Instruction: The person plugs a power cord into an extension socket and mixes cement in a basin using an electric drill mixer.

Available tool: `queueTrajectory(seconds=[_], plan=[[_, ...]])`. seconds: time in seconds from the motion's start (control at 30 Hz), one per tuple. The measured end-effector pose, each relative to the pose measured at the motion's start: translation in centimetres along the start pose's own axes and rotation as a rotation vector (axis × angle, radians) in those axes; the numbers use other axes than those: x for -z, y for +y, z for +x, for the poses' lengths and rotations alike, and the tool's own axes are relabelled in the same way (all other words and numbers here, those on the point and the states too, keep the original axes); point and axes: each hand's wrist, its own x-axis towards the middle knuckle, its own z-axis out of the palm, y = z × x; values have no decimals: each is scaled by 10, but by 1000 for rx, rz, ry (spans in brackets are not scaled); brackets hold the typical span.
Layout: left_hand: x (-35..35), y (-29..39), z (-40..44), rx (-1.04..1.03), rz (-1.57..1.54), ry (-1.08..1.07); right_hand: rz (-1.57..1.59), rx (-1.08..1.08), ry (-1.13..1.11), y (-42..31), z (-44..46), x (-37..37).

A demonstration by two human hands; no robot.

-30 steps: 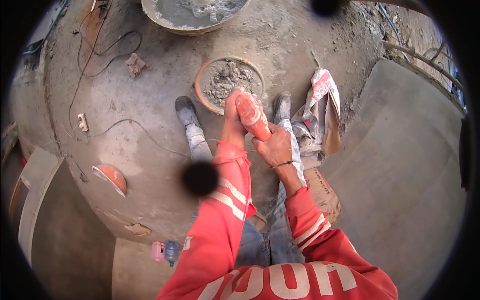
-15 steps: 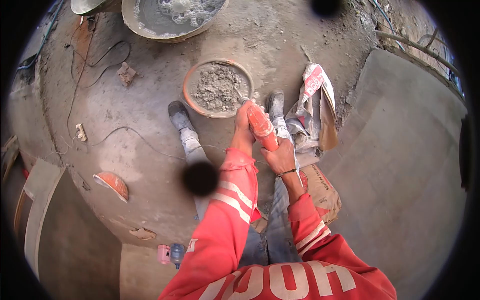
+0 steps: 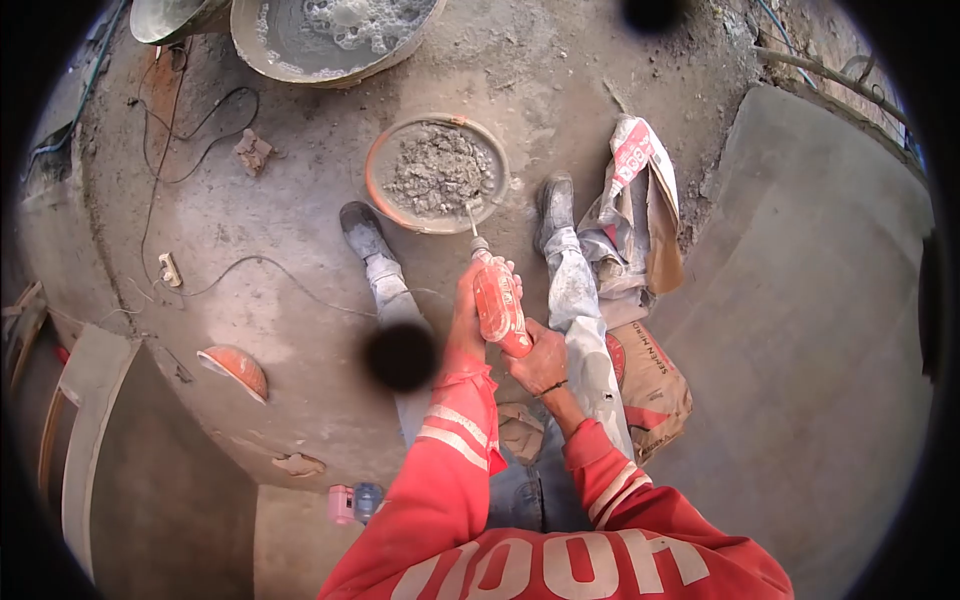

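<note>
A dusty red power drill [image 3: 497, 300] is held in both hands, pointing away from my body. My left hand [image 3: 466, 305] wraps round the drill's front body, just behind the chuck. At the rear, my right hand [image 3: 542, 360] is closed on the handle. From the chuck [image 3: 480, 245] a thin metal rod reaches to the near side of a round tub [image 3: 374, 182] with an orange rim. Grey, lumpy mortar mix [image 3: 435, 168] lies in the tub, and the rod's tip meets the near edge of it. The rod's very end is too small to make out.
A large basin [image 3: 345, 72] of foamy water stands beyond. Crumpled sacking [image 3: 630, 215] and a paper cement sack [image 3: 655, 385] lie by my right leg. At left are a cable [image 3: 270, 262], a socket block [image 3: 170, 268], an orange bowl-shaped piece [image 3: 235, 370] and a brick lump [image 3: 253, 150].
Both hands have drawn the drill back towards my body and slightly left. The rod now points to the tub's near edge rather than its right side.
</note>
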Motion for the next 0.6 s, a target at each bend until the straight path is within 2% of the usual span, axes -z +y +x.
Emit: queueTrajectory(seconds=[0.07,0.17,0.27,0.37,0.6], plan=[[1,1,-4,1,69,58,124,23,29,7,-6,-11],[-16,-7,-4,16,193,175,326,-126,20,34,-12,-23],[-27,-15,5,17,231,251,401,-119,21,55,-7,-26],[-22,-21,15,1,246,289,480,-224,-17,40,-7,-14],[-7,-27,12,-58,235,321,351,-73,11,61,-10,-24]])
